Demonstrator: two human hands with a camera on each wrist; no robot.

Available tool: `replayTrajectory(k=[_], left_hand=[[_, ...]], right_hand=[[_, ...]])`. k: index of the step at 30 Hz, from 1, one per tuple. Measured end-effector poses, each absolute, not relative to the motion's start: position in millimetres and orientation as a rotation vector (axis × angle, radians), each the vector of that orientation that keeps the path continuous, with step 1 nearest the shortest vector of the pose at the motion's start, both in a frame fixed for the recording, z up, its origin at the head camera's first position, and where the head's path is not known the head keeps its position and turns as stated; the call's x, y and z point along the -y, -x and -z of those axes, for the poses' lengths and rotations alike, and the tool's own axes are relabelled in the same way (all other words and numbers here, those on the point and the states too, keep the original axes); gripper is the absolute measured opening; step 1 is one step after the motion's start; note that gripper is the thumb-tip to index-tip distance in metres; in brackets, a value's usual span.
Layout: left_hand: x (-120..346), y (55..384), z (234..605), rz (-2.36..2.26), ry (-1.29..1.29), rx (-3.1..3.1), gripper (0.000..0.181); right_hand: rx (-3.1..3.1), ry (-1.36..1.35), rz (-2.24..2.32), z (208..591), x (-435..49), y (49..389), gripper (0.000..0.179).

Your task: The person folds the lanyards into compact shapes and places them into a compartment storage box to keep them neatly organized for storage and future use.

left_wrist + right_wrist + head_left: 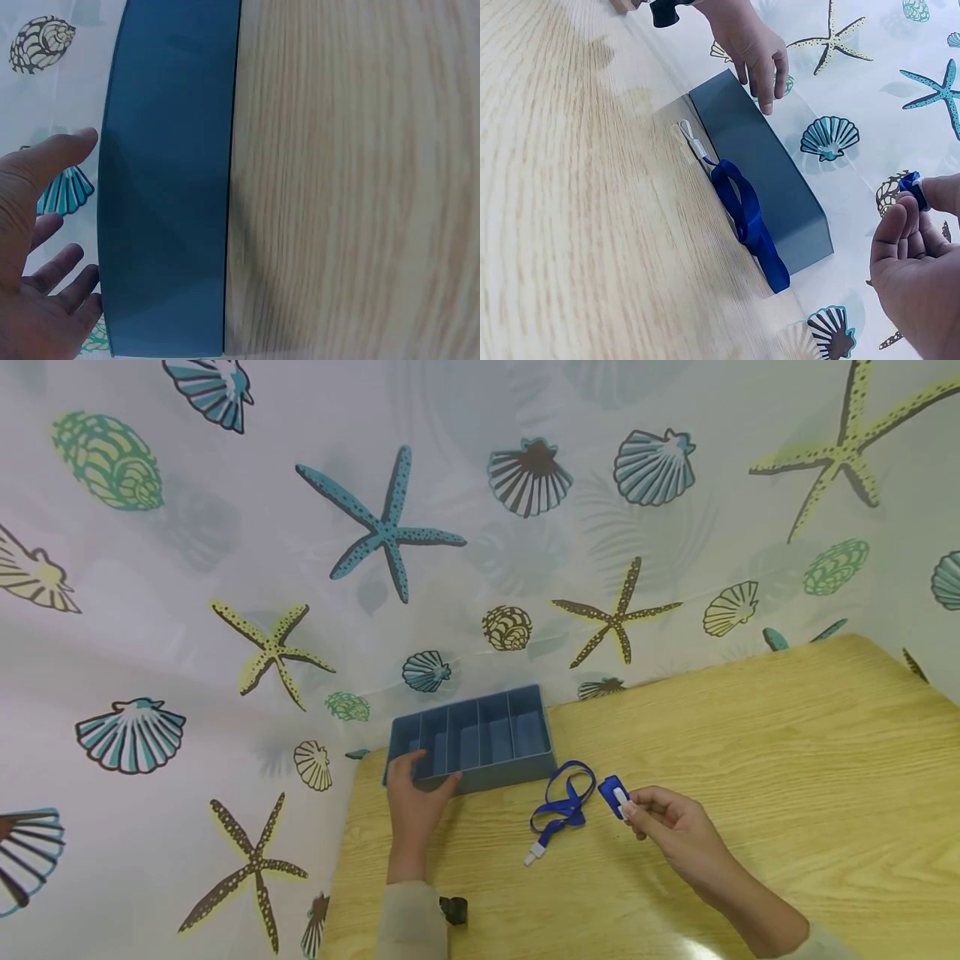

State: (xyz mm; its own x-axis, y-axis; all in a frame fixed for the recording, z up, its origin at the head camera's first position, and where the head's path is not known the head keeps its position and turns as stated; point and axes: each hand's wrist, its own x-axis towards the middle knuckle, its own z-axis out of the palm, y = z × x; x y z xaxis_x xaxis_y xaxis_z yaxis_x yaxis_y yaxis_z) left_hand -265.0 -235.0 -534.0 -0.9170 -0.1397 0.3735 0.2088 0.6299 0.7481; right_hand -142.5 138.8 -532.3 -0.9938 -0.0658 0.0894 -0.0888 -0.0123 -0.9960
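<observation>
My right hand [678, 835] pinches a small blue piece with a white tab [613, 795] between thumb and fingertips, raised above the table. In the right wrist view it looks like a short fold of blue band [913, 187]; its exact kind I cannot tell. A blue lanyard [566, 810] with a white clip [534, 853] lies loosely looped on the wood, between that hand and the tray. My left hand [417, 806] hovers over the near left part of a blue-grey tray [468, 781], thumb and fingers spread apart with nothing between them.
The tray has several side-by-side compartments and stands at the back left of the wooden table [720, 752]. Behind it hangs a white cloth [465, 560] printed with shells and starfish. A black device [453, 910] sits at the left wrist.
</observation>
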Motion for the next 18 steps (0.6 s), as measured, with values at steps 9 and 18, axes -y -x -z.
replayTrajectory(k=[9, 18], left_hand=[[247.6, 272.8, 537.2, 1.15, 0.016, 2.498, 0.083], [256.2, 277.9, 539.1, 1.086, -0.107, 2.597, 0.111]], right_hand=[[2.176, -0.185, -2.236, 534.0, -139.3, 142.7, 0.026], [2.166, -0.202, -2.246, 533.4, -139.5, 142.8, 0.026]])
